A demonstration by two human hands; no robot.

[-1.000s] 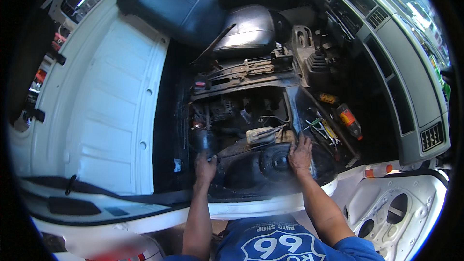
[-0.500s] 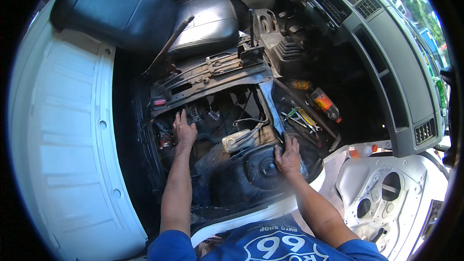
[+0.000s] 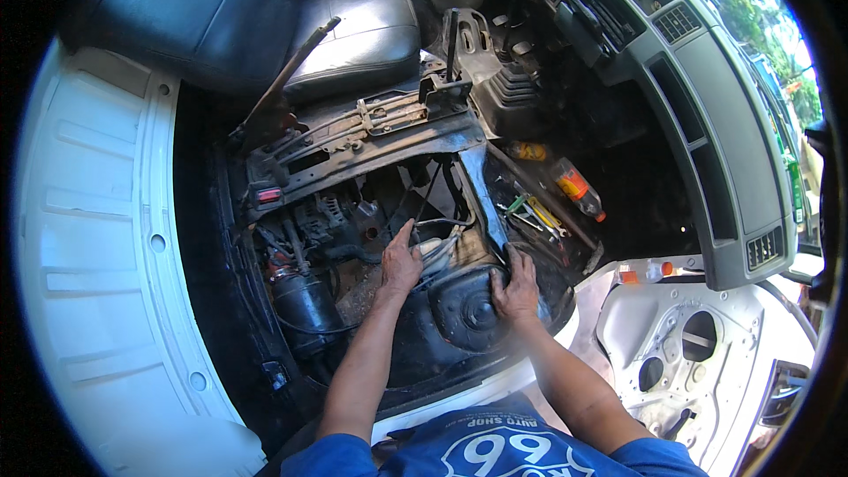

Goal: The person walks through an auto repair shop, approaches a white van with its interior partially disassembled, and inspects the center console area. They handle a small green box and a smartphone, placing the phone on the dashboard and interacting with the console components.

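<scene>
Bodywork (image 3: 106, 230) first: big white ribbed panel, taking up most of the left side of the frame. Chunky grey dashboard (image 3: 733, 115) sweeping down the right side. Black seat (image 3: 353, 22) in the upper left, pretty shiny. White door shell (image 3: 654, 327), full of holes, at the lower right. Blue T-shirt (image 3: 424, 450) with white print along the bottom edge.

Smack in the middle, an engine bay (image 3: 358, 287) with a grimy metal frame (image 3: 380, 143) across its top, plus a black rounded housing (image 3: 442, 336) just below centre. Black cylindrical canister (image 3: 305, 305) left of centre. Pleated gear-lever boot (image 3: 514, 87) near top centre, rusty lever (image 3: 296, 62) at a slant in the upper left.

Now the hands. Left hand (image 3: 402, 263) at the centre, right by an off-white plastic reservoir (image 3: 435, 256) and partly hiding it; fingers stretched out, fairly narrow, can't tell about contact or grip. Right hand (image 3: 517, 287) a bit right of centre, at the upper right edge of that black housing, thumb well apart from the fingers, nothing visible between.

Small stuff: bottle with an orange label (image 3: 579, 187) right of centre, clear bottle (image 3: 645, 271) lower down above the door shell, loose wrenches (image 3: 539, 212) nearer the centre. Tiniest: red buckle button (image 3: 268, 196), left of centre.
</scene>
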